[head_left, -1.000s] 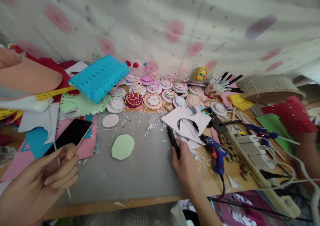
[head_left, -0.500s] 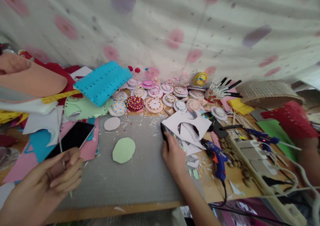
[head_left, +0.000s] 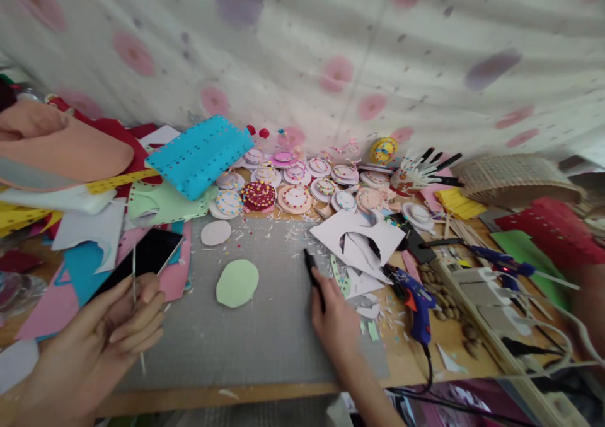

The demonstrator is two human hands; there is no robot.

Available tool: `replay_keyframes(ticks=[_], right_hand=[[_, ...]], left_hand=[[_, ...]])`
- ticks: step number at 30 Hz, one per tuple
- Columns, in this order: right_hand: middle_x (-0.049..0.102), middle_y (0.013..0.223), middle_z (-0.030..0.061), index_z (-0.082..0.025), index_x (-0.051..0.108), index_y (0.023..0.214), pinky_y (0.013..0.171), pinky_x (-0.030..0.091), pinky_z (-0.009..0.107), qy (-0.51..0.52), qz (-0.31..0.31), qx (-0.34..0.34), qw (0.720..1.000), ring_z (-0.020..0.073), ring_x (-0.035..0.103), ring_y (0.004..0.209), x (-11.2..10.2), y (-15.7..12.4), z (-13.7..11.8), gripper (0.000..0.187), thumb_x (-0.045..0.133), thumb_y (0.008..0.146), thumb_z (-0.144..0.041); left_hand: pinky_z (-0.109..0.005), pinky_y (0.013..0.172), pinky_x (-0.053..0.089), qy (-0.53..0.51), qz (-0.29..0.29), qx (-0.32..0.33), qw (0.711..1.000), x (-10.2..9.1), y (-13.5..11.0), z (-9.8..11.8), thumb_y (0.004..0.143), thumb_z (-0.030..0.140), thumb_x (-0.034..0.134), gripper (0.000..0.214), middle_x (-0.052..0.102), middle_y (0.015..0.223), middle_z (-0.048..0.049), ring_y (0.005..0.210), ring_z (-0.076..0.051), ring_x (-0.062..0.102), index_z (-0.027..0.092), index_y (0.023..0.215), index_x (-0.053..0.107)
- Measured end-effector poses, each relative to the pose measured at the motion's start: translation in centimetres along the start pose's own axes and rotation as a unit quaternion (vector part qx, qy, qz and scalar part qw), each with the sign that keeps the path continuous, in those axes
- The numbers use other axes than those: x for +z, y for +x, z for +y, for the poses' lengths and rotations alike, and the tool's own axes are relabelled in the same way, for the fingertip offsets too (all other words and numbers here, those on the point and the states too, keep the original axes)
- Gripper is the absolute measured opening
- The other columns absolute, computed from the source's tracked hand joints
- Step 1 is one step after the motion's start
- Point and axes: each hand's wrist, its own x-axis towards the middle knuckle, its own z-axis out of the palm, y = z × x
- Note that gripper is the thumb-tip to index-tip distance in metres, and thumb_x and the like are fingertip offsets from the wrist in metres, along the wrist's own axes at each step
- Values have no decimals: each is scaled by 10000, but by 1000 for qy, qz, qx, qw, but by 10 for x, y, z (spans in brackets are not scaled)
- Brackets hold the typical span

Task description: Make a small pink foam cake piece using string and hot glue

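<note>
My left hand (head_left: 101, 335) is at the lower left, its fingers pinched round a thin stick (head_left: 135, 275) that stands nearly upright. My right hand (head_left: 333, 316) rests on the grey cutting mat (head_left: 265, 345), closed on a black tool (head_left: 312, 269) whose tip points away from me. A pale green foam disc (head_left: 237, 282) lies on the mat between the hands. A smaller pale pink disc (head_left: 215, 233) lies farther back. A white sheet with cut-out holes (head_left: 359, 238) lies just right of the black tool.
A black phone (head_left: 144, 257) lies on pink foam at the left. Blue perforated foam (head_left: 201, 152) and several decorated round pieces (head_left: 293, 184) line the back. A blue glue gun (head_left: 416, 301), a power strip (head_left: 491, 294) and a wicker basket (head_left: 515, 175) are at the right.
My right hand with the black tool has shifted left across the mat, away from the glue gun. My left hand has risen slightly with the stick. The camera view has drifted.
</note>
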Motion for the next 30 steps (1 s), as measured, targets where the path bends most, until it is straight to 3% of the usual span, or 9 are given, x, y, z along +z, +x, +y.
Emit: replay_keyframes(ticks=[3,6,10,12,15,17,19,25,30], right_hand=[[658,980,80,-225,542,1299,476,393,273,-41,16,22,999,201,635,664,-8,21,27,367,403,960,-230],[610,996,108,-204,574,1263,635,466,336,-33,62,-12,997,240,608,791,-15,27,28,347,451,945,-271],[567,1029,116,-195,600,1138,845,471,412,180,105,-74,975,247,556,970,-26,16,-3,246,489,928,-260],[587,936,73,-214,618,1038,754,490,327,332,34,-78,939,189,570,845,-32,10,-25,177,476,943,-260],[598,813,25,-210,636,1002,637,485,252,520,-104,-28,847,144,570,718,-36,10,-53,196,544,919,-362],[597,762,1,-207,648,974,599,473,231,591,-153,11,792,126,558,663,-37,14,-64,236,602,876,-417],[579,686,-22,-201,652,872,556,447,217,625,-168,40,762,108,526,592,-38,18,-68,234,641,843,-433],[567,601,-30,-180,637,723,506,399,201,630,-142,93,758,89,480,525,-44,24,-57,243,688,816,-399],[553,592,-28,-183,644,723,483,377,187,650,-23,154,744,85,466,522,-51,43,-31,253,723,782,-416]], left_hand=[[-211,393,138,48,-21,18,998,-3,3,-5,886,390,546,293,151,528,72,482,-85,12,207,657,533],[-212,414,149,135,-32,50,989,-3,6,-18,852,492,595,319,209,494,79,458,-74,69,215,695,575],[-221,448,166,274,-63,82,956,6,10,-44,848,589,559,402,290,489,73,461,-80,186,203,746,607],[-228,456,161,336,-101,78,933,13,12,-56,882,587,504,419,296,505,73,462,-82,209,196,785,617],[-230,462,177,404,-159,55,899,28,11,-67,909,583,446,441,321,533,66,473,-90,256,190,827,628],[-229,459,194,426,-187,41,884,36,10,-72,900,596,446,454,335,542,63,475,-94,277,188,836,636],[-227,452,209,439,-202,31,875,42,10,-77,888,603,458,459,347,547,62,471,-96,285,186,850,647],[-207,428,304,466,-199,-1,862,33,15,-78,887,587,467,460,482,553,50,427,-94,380,190,1049,632],[-230,524,450,527,-154,43,835,13,24,-45,879,466,551,287,685,720,-33,525,-134,576,208,982,625]])
